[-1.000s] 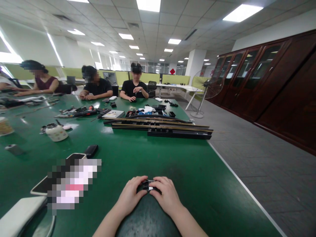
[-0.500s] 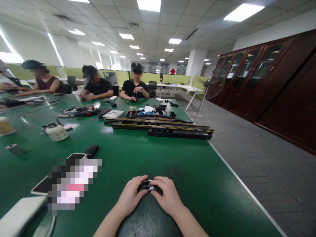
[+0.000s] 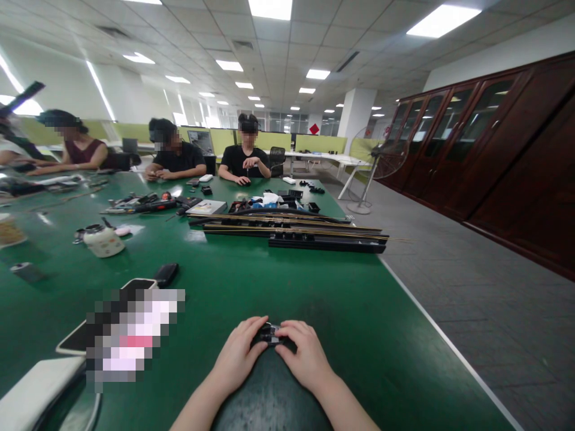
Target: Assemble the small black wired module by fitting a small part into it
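Between my two hands sits a small black part with shiny silver and whitish bits, low over the green table. My left hand grips its left side, with fingers on the far edge and thumb on the near edge. On the opposite side, my right hand pinches it in the same way, fingertips overlapping its top. The fingers cover both ends of the part, so its exact kind cannot be made out.
Left of my hands lie a phone with a pale rim, a black fob-like object and a white box. Further off are a white jar, long black rails and tools. Several people sit across the table.
The part has shifted slightly within my grip, and the fingers of both hands have moved a little over it. At the far left, a long dark object has come up into view.
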### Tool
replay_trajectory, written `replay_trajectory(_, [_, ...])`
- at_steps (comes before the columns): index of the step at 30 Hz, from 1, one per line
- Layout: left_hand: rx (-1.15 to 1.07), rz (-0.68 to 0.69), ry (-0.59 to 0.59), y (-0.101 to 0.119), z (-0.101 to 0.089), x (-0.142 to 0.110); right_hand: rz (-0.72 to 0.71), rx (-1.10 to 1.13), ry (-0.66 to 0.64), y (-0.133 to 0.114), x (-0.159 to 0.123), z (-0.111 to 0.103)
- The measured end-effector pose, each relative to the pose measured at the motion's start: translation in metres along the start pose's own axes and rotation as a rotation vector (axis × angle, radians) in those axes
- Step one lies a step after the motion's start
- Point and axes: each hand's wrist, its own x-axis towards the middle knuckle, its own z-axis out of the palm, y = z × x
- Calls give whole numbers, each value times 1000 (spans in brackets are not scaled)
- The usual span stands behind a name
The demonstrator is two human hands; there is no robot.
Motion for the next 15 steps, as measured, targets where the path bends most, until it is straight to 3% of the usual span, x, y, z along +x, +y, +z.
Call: replay_trajectory(15, [8,-40,-8,-2,3,-1,67,47,10,-4,2,-3])
